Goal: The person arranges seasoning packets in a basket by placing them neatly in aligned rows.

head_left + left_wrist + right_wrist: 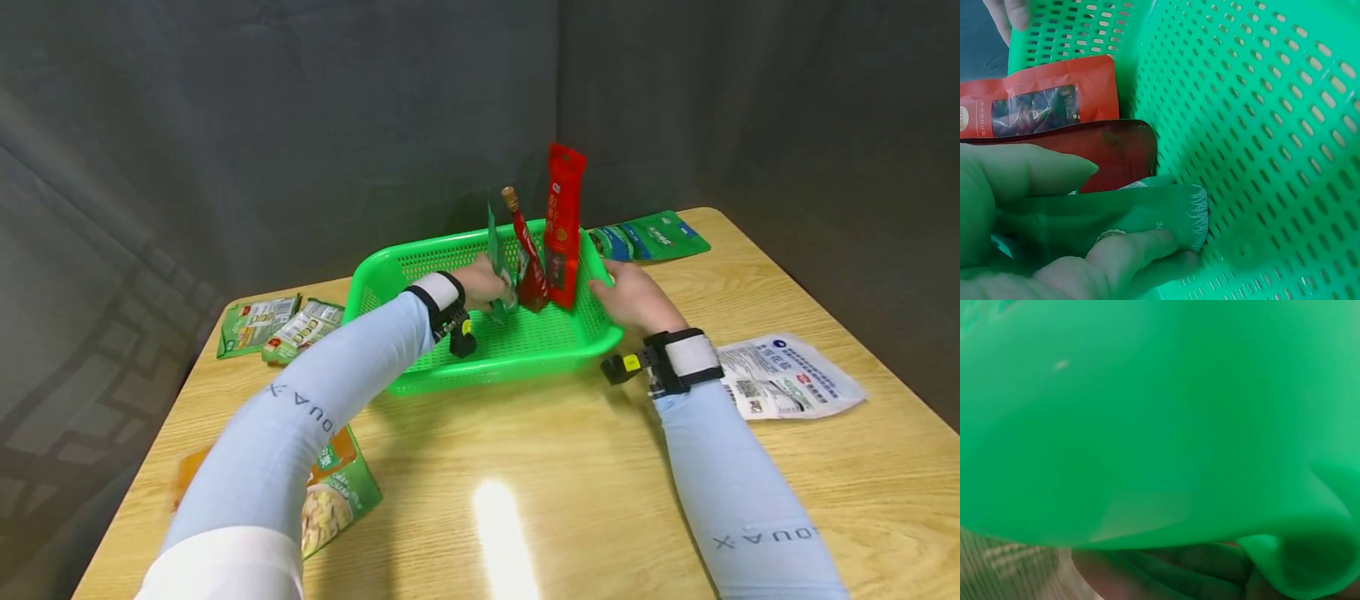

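My left hand (482, 282) is down inside a green plastic basket (495, 372). Its thumb and fingers pinch a slim green pouch (1147, 215), which stands upright on the basket's perforated floor. Right beside that pouch leans a glass bottle of red-brown sauce (532, 283) with a gold cap. Beyond the bottle, a tall red packet (564, 212) with a clear window stands against the basket's right end. My right hand (641, 298) grips the rim at that end, and in the right wrist view its fingers (1179, 575) show beneath the green plastic.
Two green-and-white packets (258, 323) lie left of the basket. A green and orange packet (341, 492) is partly hidden under my left forearm. Behind the right end lies a dark green pouch (660, 236). A white bag (795, 377) rests beside my right wrist on the wooden table (600, 483).
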{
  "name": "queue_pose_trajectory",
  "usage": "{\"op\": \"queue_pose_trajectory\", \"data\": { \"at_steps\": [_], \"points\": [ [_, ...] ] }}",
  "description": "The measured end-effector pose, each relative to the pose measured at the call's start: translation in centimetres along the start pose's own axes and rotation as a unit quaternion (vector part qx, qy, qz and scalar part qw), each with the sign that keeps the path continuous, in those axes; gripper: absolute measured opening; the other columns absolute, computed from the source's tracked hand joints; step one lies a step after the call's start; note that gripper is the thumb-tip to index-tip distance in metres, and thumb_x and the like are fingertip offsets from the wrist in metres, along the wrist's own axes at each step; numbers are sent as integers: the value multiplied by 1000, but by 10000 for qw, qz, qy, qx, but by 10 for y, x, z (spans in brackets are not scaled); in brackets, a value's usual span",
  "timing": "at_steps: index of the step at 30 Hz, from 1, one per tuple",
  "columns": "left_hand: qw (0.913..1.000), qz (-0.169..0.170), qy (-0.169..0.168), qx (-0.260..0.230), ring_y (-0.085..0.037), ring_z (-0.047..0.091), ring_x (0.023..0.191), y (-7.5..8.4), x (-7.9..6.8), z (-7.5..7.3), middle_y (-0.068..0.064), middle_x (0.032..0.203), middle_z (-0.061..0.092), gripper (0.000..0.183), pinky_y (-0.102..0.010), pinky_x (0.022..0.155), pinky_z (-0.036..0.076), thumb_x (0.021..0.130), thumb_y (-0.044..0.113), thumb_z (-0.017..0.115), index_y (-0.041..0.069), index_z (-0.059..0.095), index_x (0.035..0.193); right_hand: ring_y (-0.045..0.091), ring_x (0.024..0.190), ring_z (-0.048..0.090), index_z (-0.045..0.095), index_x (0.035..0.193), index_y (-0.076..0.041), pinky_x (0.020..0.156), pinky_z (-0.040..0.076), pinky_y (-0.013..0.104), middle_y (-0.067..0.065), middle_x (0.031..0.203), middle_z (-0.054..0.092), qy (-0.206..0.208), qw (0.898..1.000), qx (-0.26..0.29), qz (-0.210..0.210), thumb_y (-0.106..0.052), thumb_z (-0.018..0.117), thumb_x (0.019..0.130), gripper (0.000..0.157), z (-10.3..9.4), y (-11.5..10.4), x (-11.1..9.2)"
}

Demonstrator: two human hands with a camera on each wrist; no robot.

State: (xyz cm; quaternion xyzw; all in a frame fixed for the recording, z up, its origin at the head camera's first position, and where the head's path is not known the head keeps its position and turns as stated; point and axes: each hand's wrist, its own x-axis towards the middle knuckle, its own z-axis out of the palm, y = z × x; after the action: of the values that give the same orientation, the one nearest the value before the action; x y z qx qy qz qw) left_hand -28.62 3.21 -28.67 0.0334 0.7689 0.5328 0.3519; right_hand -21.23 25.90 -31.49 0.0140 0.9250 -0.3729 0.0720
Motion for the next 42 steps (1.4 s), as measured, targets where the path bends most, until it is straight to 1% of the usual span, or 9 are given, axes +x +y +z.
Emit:
{"op": "queue_pose_trajectory", "data": {
  "at_steps": [5, 11, 16, 23, 27, 32, 35, 39, 42],
  "points": [
    [9998, 58, 98, 146, -34, 39, 127, -3, 7, -1, -16, 144, 25, 79, -52, 104, 41, 87, -20, 53, 5, 9, 147, 44, 143, 21, 13, 158, -2, 112, 24, 60, 24, 159, 22, -71, 9990, 353, 247, -27, 54, 103, 73, 0, 1, -1],
    [9995, 245, 162, 128, -33, 45, 116, -11, 15, -3, -16, 130, 35, 76, -53, 101, 44, 84, -23, 55, 5, 16, 142, 44, 144, 19, 13, 158, -1, 112, 23, 60, 24, 159, 21, -73, 9992, 339, 201, -26, 53, 103, 73, 1, 2, 3],
    [9979, 426, 83, 483, -31, 47, 114, -16, 12, -6, -18, 135, 38, 70, -52, 101, 44, 84, -21, 57, 0, 25, 143, 45, 144, 18, 10, 158, -1, 112, 23, 60, 25, 159, 19, -186, 9994, 213, 194, -29, 52, 103, 74, 1, 3, 7],
    [9965, 333, -19, 771, -30, 37, 136, -23, 16, -13, -8, 158, 24, 92, -49, 103, 43, 86, -18, 61, 14, 14, 158, 45, 144, 19, 8, 158, 1, 111, 24, 61, 25, 160, 18, -231, 9991, 311, 184, -28, 51, 104, 74, 1, 6, 11],
    [9948, 284, -153, 965, -31, 35, 139, -21, 15, -16, -11, 157, 27, 88, -48, 106, 40, 87, -15, 63, 9, 17, 157, 46, 143, 21, 10, 158, 1, 111, 24, 61, 25, 159, 19, -228, 9992, 305, 117, -28, 51, 104, 74, 0, 9, 11],
    [9882, 205, -221, 1501, -31, 30, 143, -14, 4, -25, -13, 163, 15, 92, -46, 108, 38, 91, -4, 66, 8, 4, 159, 47, 143, 20, 9, 157, 2, 110, 24, 62, 27, 159, 18, -273, 9994, 208, 4, -30, 51, 104, 75, -6, 13, 11],
    [9838, 164, -13, 1787, -24, 46, 130, -10, -6, -34, -10, 164, 10, 99, -35, 100, 46, 92, 5, 69, 8, -4, 159, 47, 141, 23, 10, 157, 2, 109, 26, 63, 28, 158, 21, -320, 9993, 188, -69, -30, 51, 104, 74, -9, 16, 10],
    [9849, 378, 122, 1683, -23, 55, 116, -5, -26, -49, -14, 161, 21, 96, -30, 94, 47, 93, 7, 67, 9, -3, 159, 47, 140, 26, 11, 157, 2, 108, 27, 63, 29, 156, 25, -368, 9991, 113, -195, -29, 51, 104, 73, -16, 21, 9],
    [9851, 626, 197, 1590, -27, 48, 131, -1, -49, -60, -18, 158, 28, 91, -35, 101, 45, 95, 8, 64, 10, 0, 160, 48, 141, 23, 10, 157, 3, 109, 26, 63, 30, 156, 23, -398, 9989, 12, -264, -29, 51, 104, 74, -22, 26, 10]
  ]
}}
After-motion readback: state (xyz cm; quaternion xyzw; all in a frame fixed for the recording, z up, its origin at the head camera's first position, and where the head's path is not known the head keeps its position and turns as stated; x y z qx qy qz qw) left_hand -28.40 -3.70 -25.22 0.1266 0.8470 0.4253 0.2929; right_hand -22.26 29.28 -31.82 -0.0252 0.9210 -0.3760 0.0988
